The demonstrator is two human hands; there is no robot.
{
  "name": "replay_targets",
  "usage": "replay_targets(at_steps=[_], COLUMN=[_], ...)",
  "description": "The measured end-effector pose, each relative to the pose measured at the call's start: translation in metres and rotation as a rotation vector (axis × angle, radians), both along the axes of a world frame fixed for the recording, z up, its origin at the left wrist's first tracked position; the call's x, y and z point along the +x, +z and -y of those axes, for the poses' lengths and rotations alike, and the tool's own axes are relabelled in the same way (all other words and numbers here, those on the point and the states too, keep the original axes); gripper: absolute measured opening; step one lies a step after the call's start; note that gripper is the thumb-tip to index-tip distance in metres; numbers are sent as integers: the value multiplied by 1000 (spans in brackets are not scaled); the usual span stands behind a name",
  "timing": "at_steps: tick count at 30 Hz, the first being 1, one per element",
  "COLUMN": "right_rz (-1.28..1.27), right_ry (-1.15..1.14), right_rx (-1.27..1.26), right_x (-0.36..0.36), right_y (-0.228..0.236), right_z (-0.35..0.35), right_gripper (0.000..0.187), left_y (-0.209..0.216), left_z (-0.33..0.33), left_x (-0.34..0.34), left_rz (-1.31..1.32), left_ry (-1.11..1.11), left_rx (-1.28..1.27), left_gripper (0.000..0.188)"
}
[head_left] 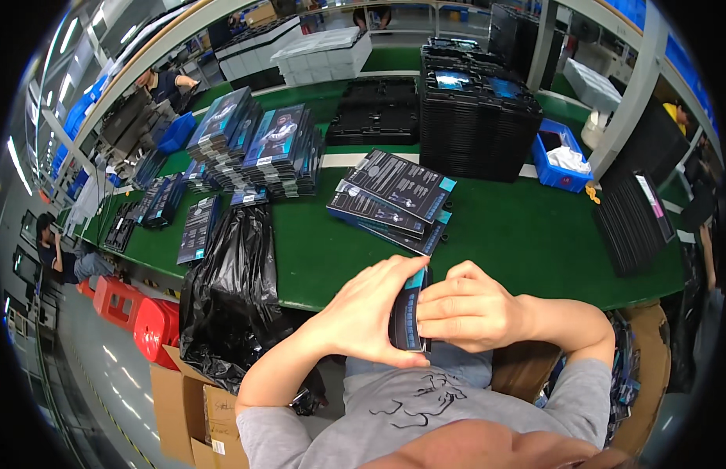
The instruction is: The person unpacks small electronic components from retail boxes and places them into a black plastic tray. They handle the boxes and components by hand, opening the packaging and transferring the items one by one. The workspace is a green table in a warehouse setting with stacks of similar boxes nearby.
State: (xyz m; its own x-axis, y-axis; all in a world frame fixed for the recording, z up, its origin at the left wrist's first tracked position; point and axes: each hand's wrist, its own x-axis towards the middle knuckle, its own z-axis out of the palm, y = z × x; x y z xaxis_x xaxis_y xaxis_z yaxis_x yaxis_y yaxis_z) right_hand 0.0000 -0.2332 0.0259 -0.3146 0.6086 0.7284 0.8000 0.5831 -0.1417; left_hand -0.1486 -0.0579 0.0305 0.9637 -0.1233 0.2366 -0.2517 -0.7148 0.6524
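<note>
A slim dark box [412,313] with a blue-printed narrow side stands on edge in front of my chest, near the front of the table. My left hand [371,309] grips it from the left, thumb low and fingers over the far end. From the right, my right hand [468,307] presses its bent fingers against the box; their tips are partly hidden behind it. Just beyond lies a loose, fanned pile of similar printed boxes [396,191] on the green table [316,270].
Stacked boxes [277,144] stand at the back left beside a black plastic bag [234,273]. Tall black trays [480,117] rise at the back. A blue bin [562,160] and a row of black panels [625,227] stand right. Red stools [154,324] and a carton [183,414] are below left.
</note>
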Motion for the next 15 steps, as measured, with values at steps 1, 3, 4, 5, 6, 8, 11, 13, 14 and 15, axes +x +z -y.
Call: replay_targets(at_steps=[1,3,4,5,6,8,11,13,14,15], right_rz=[-15,-8,-15,-22,59,134,105,79,86,70], right_ry=[0,22,32,41,7,-7,-11,9,10,4], right_rx=[-23,-76,-93,-110,-94,-53,-22,-8,-6,-29], right_x=[0,2,3,5,7,7,7,13,14,13], right_y=[1,0,-1,-3,-4,-2,-2,-1,-5,-5], right_z=[1,1,0,-1,0,4,6,0,-1,1], right_gripper=[19,22,22,23,24,24,28,30,32,31], left_y=[1,0,-2,-4,-5,-6,-1,4,4,2], left_z=[-1,-4,-5,-6,-7,-6,-2,-3,-6,-6], left_x=[0,0,0,0,1,0,1,2,3,4], left_rz=[-9,19,57,95,119,70,75,97,78,35], left_ry=[8,24,32,40,42,21,22,74,59,47], left_rx=[21,62,81,100,107,53,75,148,157,111], left_gripper=[117,116,117,118,118,118,114,114,115,115])
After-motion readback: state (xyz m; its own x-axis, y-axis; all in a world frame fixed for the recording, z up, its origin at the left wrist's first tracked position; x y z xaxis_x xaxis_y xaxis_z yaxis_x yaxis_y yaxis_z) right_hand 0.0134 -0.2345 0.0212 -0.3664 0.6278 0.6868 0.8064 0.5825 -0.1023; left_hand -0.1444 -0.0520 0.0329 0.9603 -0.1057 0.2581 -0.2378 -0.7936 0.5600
